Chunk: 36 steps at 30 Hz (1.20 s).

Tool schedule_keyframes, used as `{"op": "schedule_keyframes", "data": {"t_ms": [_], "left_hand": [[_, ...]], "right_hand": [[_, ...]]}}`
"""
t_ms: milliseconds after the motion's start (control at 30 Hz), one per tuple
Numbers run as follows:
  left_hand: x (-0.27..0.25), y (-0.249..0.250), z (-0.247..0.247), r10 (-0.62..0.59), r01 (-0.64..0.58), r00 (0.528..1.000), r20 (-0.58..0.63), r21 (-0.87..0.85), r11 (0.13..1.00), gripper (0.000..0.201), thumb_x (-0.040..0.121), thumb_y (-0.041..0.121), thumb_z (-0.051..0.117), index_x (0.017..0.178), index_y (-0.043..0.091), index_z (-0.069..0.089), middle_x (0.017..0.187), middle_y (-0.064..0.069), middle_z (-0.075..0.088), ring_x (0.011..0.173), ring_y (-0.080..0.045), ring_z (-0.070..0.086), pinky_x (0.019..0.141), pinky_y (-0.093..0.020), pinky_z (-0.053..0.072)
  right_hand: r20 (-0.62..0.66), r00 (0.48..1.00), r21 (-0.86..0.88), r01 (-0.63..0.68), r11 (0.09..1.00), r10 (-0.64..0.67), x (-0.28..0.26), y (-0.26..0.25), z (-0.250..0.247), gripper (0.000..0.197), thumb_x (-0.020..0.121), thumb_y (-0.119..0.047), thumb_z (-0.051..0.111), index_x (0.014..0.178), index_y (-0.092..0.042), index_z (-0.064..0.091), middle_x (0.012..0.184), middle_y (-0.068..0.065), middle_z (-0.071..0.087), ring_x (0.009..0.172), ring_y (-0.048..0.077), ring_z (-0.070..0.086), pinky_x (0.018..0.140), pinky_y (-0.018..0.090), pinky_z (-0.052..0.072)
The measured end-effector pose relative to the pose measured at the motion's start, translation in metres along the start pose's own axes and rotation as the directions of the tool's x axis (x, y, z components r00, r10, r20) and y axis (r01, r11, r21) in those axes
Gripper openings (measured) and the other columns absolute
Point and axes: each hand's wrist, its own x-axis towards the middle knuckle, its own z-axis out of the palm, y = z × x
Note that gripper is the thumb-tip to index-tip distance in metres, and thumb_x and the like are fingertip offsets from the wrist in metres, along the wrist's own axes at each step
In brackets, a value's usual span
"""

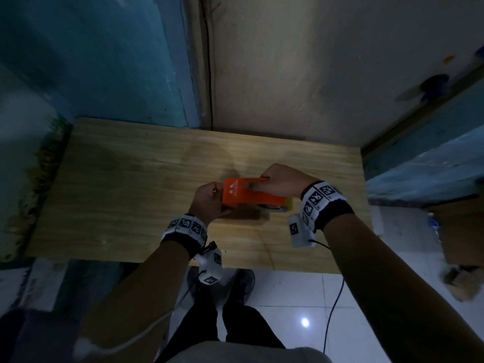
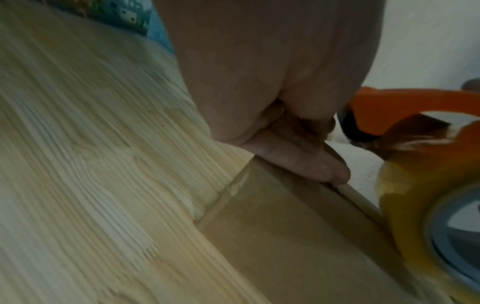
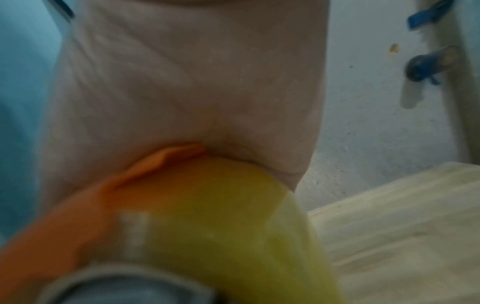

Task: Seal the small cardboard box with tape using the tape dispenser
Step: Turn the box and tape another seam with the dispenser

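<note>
An orange tape dispenser (image 1: 248, 192) with a yellowish tape roll (image 1: 284, 204) sits on top of a small brown cardboard box (image 1: 246, 217) on the wooden table (image 1: 131, 179). My right hand (image 1: 275, 183) grips the dispenser from above; in the right wrist view the palm (image 3: 194, 92) covers the orange body (image 3: 78, 216) and the roll (image 3: 221, 216). My left hand (image 1: 209, 200) holds the box's left end. In the left wrist view a finger (image 2: 298, 160) lies along the box (image 2: 285, 236) edge, beside the roll (image 2: 415, 205). The dispenser hides most of the box top.
The table stands against a pale wall (image 1: 314, 74) and a blue wall (image 1: 104, 61). A blue panel (image 1: 424, 163) borders its right end. White floor tiles (image 1: 301, 297), my legs and a cable lie below the near edge. A brown carton (image 1: 461, 231) sits at the right.
</note>
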Motion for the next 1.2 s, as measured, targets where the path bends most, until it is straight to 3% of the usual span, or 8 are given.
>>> {"op": "schedule_keyframes", "data": {"t_ms": [67,167,300,467,633,800,1000,1200], "left_hand": [[0.002,-0.001,0.002,0.037,-0.037,0.999,-0.001,0.084,0.996,0.021,0.095,0.007,0.057,0.077,0.017,0.059,0.075,-0.006,0.065,0.062,-0.009,0.067,0.052,-0.024,0.055],[0.005,-0.005,0.005,0.042,-0.041,0.999,-0.014,0.079,0.996,0.024,0.094,0.005,0.055,0.074,0.018,0.059,0.076,-0.013,0.065,0.068,-0.025,0.066,0.061,-0.039,0.059],[0.004,-0.008,0.007,0.070,-0.065,0.997,-0.031,0.126,0.990,0.023,0.096,0.008,0.052,0.077,0.016,0.060,0.076,-0.016,0.065,0.065,-0.029,0.067,0.061,-0.044,0.060],[-0.002,-0.007,0.014,0.115,-0.102,0.992,-0.054,0.201,0.974,0.021,0.099,0.021,0.050,0.087,0.008,0.061,0.068,-0.010,0.067,0.051,-0.020,0.067,0.053,-0.036,0.060],[-0.004,-0.004,0.022,0.135,-0.117,0.990,-0.050,0.262,0.958,0.025,0.099,0.027,0.049,0.092,0.006,0.062,0.068,-0.007,0.069,0.050,-0.016,0.068,0.051,-0.033,0.060],[-0.006,-0.003,0.027,0.156,-0.139,0.987,-0.047,0.256,0.957,0.023,0.100,0.022,0.048,0.089,0.007,0.061,0.065,-0.004,0.066,0.050,-0.012,0.065,0.046,-0.021,0.054],[-0.004,-0.007,0.022,0.115,-0.104,0.990,-0.077,0.139,0.985,0.021,0.099,0.020,0.050,0.086,0.007,0.060,0.059,-0.005,0.065,0.046,-0.010,0.064,0.049,-0.026,0.055],[-0.002,-0.012,0.015,0.046,-0.050,0.995,-0.085,-0.049,0.998,0.024,0.100,0.019,0.050,0.090,-0.002,0.058,0.065,-0.015,0.065,0.048,-0.016,0.066,0.052,-0.032,0.058]], "right_hand": [[0.005,1.000,-0.029,0.000,1.000,0.000,0.000,0.000,-0.005,0.071,0.089,-0.071,0.050,0.088,-0.003,0.073,0.083,0.014,0.072,0.076,0.029,0.070,0.063,0.030,0.047],[0.006,1.000,-0.053,0.000,0.999,0.001,0.000,0.000,-0.010,0.069,0.089,-0.068,0.051,0.085,-0.003,0.073,0.080,0.014,0.072,0.070,0.027,0.068,0.062,0.030,0.046],[-0.016,1.000,-0.073,-0.011,0.997,0.010,-0.002,0.001,-0.011,0.065,0.086,-0.068,0.053,0.077,-0.007,0.072,0.074,0.010,0.070,0.069,0.026,0.068,0.059,0.029,0.046],[-0.026,0.999,-0.114,-0.035,0.993,0.032,-0.015,0.009,-0.014,0.063,0.085,-0.071,0.052,0.074,-0.012,0.072,0.073,0.007,0.070,0.071,0.024,0.070,0.069,0.036,0.056],[-0.067,0.997,-0.116,-0.057,0.992,0.049,-0.028,0.015,-0.019,0.063,0.082,-0.072,0.057,0.068,-0.012,0.070,0.066,0.006,0.070,0.066,0.022,0.070,0.063,0.034,0.055],[-0.098,0.994,-0.105,-0.060,0.993,0.050,-0.037,0.024,-0.021,0.059,0.083,-0.068,0.058,0.064,-0.014,0.069,0.064,0.005,0.069,0.063,0.021,0.069,0.059,0.032,0.053],[-0.154,0.988,-0.082,-0.035,0.996,0.022,-0.034,0.009,-0.020,0.059,0.083,-0.066,0.060,0.067,-0.010,0.071,0.062,0.006,0.069,0.049,0.016,0.063,0.051,0.032,0.053],[-0.115,0.993,-0.045,-0.006,0.999,0.000,-0.018,0.003,-0.013,0.061,0.081,-0.065,0.063,0.062,-0.008,0.067,0.059,0.007,0.066,0.052,0.017,0.060,0.052,0.028,0.043]]}}
